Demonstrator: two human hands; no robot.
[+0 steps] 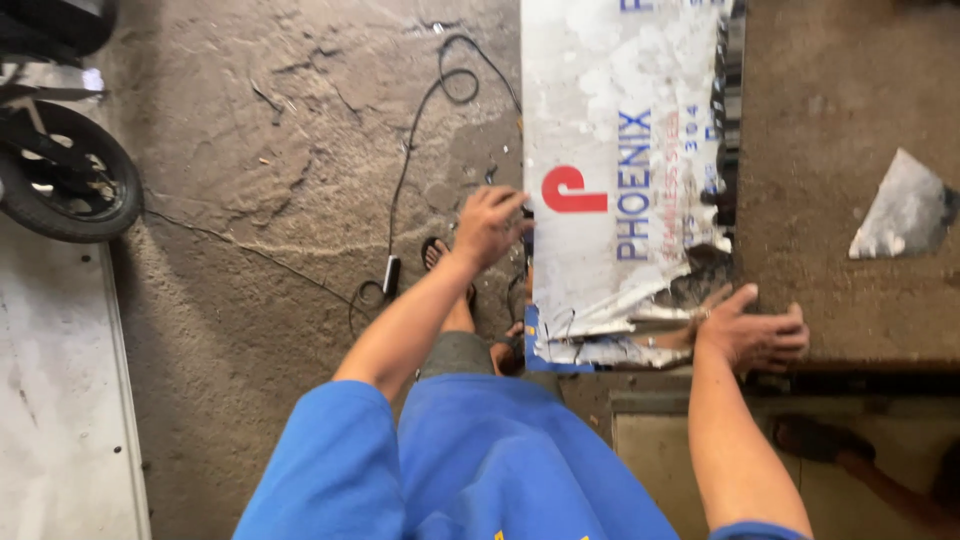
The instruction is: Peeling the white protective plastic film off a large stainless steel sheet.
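2 hands (487, 222) (752, 330), 1 film-wrapped sheet (620, 170), 1 cable (405, 170), 1 wheel (65, 185), approx. 1 film scrap (903, 210) (torn off).

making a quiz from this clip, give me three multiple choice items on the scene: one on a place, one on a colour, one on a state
1. Where is the left hand?
A. on the left edge of the white-wrapped metal sheet
B. on the wheel
C. on the cable

2. What colour is the person's shirt?
A. red
B. blue
C. green

3. How is the wrapping at the sheet's near end?
A. smooth and whole
B. torn and peeling
C. taped shut

Answers:
1 A, the fingers lie at the sheet's left edge, while the wheel and black cable lie apart on the concrete floor.
2 B, sleeves and front are blue.
3 B, ragged strips curl beside the right hand, which lies flat and open.
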